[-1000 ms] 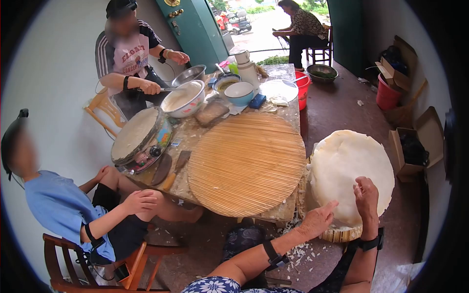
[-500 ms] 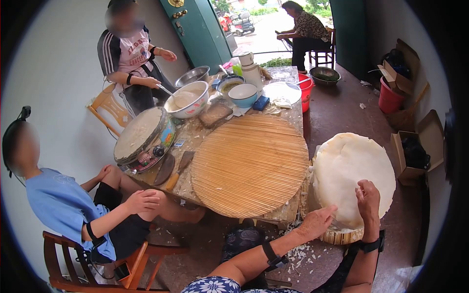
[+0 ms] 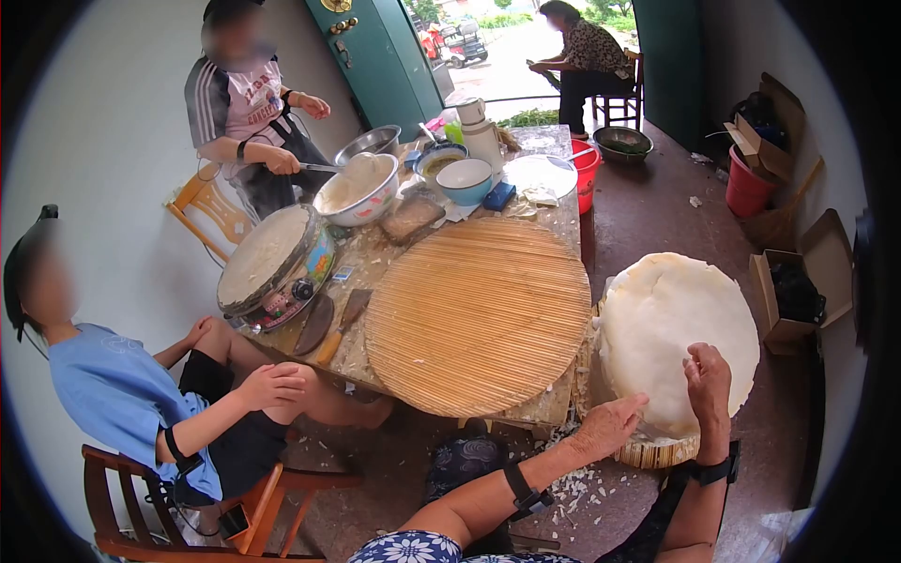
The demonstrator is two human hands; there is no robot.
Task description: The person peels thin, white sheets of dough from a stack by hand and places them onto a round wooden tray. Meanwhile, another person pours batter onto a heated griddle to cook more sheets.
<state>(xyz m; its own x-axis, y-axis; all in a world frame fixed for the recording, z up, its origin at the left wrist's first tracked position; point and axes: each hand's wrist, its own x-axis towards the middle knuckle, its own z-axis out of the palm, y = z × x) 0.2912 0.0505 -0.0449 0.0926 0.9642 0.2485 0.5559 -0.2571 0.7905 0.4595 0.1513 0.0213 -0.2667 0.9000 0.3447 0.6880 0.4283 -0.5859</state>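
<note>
A thick stack of thin, pale round sheets [image 3: 671,319] rests on a round slatted base at my right, its top sheet wrinkled near the far edge. Over its near-left edge is my left hand [image 3: 608,430], fingers pressed together and pointing right. My right hand [image 3: 709,380] is held above the near part of the stack with its fingers curled in. Whether either hand pinches an edge of a sheet is too fine to make out. Left of the stack, a large round slatted mat [image 3: 479,319] lies on the table [image 3: 554,399].
A co-worker [image 3: 249,113] holds a ladle in a batter bowl [image 3: 361,202] beside a round griddle [image 3: 272,263]. Another person [image 3: 122,394] sits at left. A brush [image 3: 343,328], blue bowl [image 3: 465,183] and thermos [image 3: 479,141] are on the table. White scraps litter the floor.
The co-worker's hand has shifted slightly left, and the ladle handle now lies flatter, with batter heaped at its end. My own hands show almost no movement.
</note>
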